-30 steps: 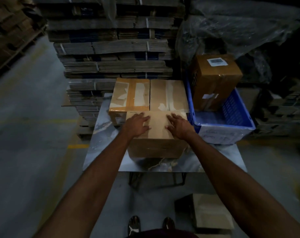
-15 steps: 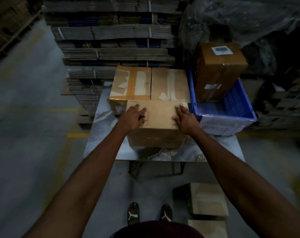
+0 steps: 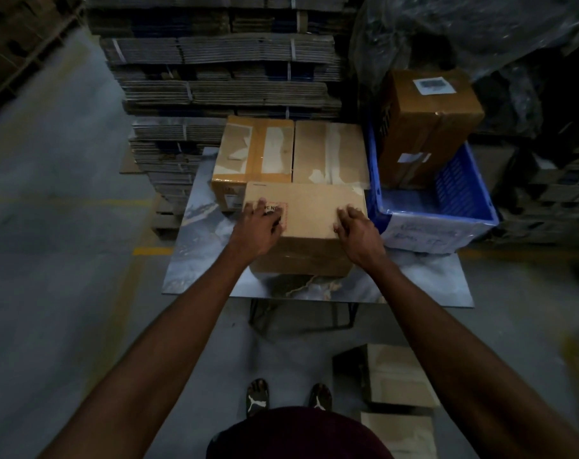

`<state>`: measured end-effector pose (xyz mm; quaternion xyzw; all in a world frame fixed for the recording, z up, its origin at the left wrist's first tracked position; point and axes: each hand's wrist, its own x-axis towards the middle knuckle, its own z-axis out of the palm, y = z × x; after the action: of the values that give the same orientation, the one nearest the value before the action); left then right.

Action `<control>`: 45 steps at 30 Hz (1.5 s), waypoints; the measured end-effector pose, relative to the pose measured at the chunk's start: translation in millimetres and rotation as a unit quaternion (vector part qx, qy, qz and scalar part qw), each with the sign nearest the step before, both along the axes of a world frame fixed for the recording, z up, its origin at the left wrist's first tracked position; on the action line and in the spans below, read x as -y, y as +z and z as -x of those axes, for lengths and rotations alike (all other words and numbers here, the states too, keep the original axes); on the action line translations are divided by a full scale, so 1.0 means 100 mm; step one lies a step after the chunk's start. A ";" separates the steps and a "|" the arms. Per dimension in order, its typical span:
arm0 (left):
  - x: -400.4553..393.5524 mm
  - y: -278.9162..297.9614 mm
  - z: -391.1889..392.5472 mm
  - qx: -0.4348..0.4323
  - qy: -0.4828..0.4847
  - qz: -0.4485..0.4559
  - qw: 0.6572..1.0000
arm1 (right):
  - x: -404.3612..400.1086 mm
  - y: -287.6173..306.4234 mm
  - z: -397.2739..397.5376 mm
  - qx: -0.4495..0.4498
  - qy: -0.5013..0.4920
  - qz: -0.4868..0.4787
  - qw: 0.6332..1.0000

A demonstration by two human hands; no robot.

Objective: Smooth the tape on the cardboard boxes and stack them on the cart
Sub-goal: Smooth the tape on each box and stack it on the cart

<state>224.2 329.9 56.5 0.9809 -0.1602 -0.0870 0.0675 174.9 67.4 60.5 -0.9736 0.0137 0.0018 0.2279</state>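
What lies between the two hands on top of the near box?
In the head view, only bare cardboard of the near box lies between the left hand and the right hand. The red-printed label sits under the left fingertips.

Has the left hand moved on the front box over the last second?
Yes. The left hand has slid from near the middle of the front box out to its left edge, and now partly covers a red-printed label there.

Front box [image 3: 309, 220] flat before two taped boxes [image 3: 293, 150].
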 end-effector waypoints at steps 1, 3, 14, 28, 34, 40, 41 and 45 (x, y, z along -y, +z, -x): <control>0.03 0.05 0.00 0.011 -0.007 -0.010 1.000 | -0.02 0.02 0.00 -0.002 0.002 -0.007 1.000; 0.08 0.11 0.06 0.033 -0.021 -0.022 0.999 | -0.10 0.02 0.05 0.005 0.015 -0.031 0.999; 0.29 0.08 0.21 0.022 0.009 -0.006 1.000 | -0.44 0.05 0.09 0.026 0.026 0.011 0.999; 0.34 0.02 0.30 -0.004 -0.030 0.000 1.000 | -0.48 -0.14 0.15 0.008 0.118 0.102 0.988; 0.37 -0.03 0.35 0.011 -0.028 -0.027 0.999 | -0.56 -0.08 0.20 0.013 0.104 0.131 0.986; 0.08 -0.04 0.28 0.037 -0.091 -0.003 0.995 | -0.45 -0.14 0.25 0.056 0.093 0.089 0.990; 0.04 -0.10 0.29 0.047 -0.080 0.012 0.996 | -0.47 -0.18 0.29 0.064 0.070 0.070 0.993; 0.10 -0.22 0.30 0.040 -0.040 0.024 0.998 | -0.56 -0.20 0.31 0.065 0.042 0.063 0.995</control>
<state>194.1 320.4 34.8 0.9746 -0.2038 -0.0461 0.0807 143.9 123.2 40.1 -0.9837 -0.0422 -0.0531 0.1664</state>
